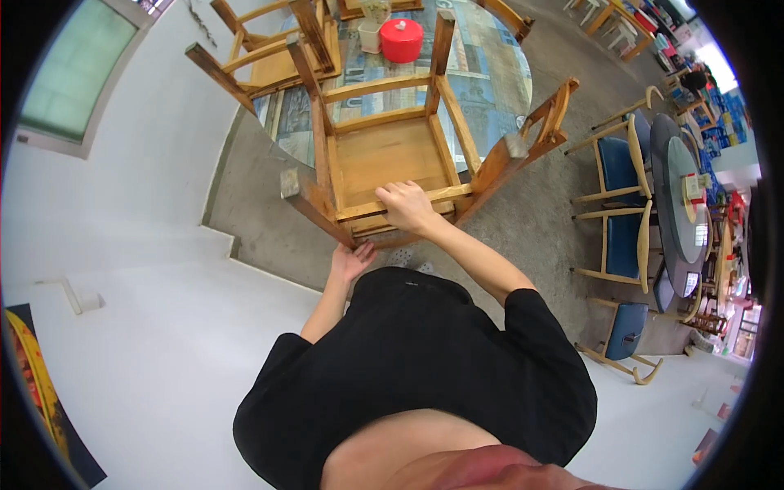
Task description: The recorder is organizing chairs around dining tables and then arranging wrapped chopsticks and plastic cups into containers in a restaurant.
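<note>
Before me a wooden chair (392, 153) is upside down, its legs pointing up and its seat underside showing, at the near edge of a round table (490, 92) with a patterned top. My right hand (407, 207) is closed around the chair's near rail. Lower and to the left, my left hand (354, 260) touches the chair's lower near corner with its palm up; its fingers are partly hidden there. A second upturned wooden chair (282, 67) lies on the table at the upper left. Behind the near chair stands a red round container (401, 40) with a lid.
A white wall (153, 202) with a stepped base runs along my left. Another wooden chair's back (548, 122) rises right of the table. Farther right, blue-seated chairs (621, 239) surround a round table (664, 202). A white holder (370, 37) stands beside the red container.
</note>
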A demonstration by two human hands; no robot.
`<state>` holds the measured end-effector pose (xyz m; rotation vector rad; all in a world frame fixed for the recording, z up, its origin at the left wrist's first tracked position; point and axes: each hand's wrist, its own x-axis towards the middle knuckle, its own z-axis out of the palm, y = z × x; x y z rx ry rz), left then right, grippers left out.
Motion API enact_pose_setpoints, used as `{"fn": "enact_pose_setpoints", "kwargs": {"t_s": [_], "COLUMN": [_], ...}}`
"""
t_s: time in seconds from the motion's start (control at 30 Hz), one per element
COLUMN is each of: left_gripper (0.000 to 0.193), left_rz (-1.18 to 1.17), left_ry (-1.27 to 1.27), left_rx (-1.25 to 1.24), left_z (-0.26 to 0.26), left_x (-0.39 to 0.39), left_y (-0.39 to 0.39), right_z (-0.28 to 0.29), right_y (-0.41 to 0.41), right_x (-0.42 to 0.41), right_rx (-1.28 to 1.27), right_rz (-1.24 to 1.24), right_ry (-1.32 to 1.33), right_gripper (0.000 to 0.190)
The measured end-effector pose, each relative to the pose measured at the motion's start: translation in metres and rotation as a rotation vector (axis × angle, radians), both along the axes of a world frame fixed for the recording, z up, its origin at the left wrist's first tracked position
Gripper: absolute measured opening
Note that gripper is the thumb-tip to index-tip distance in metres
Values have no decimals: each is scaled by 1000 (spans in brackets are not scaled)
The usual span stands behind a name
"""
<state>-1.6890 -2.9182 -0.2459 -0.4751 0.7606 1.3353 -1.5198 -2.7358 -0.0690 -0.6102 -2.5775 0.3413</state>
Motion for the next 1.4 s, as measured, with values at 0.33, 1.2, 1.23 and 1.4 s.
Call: {"fn": "enact_pose_setpoints", "kwargs": {"t_s": [0.33,1.2,1.23,1.4], "left_gripper": [43,30,32,25], "left_rz": [49,-980,-1246,-1206], "left_ry": [111,914,1127,1125], "left_rx": [-7,-562,-438,-155], "left_z": [59,-60,-42,-108], "left_x": [-49,16,34,80], "left_y": [66,18,27,79], "right_z": [-49,-74,-102,-161], "right_y": [23,-3,-11,-45], "right_x": [-47,168,204,368], "right_rx": [-102,-728,-725,-931], "right_rz": [-108,-391,-576,-1221], "right_ry": [-210,52,67,157], "right_gripper": [8,41,43,39]}}
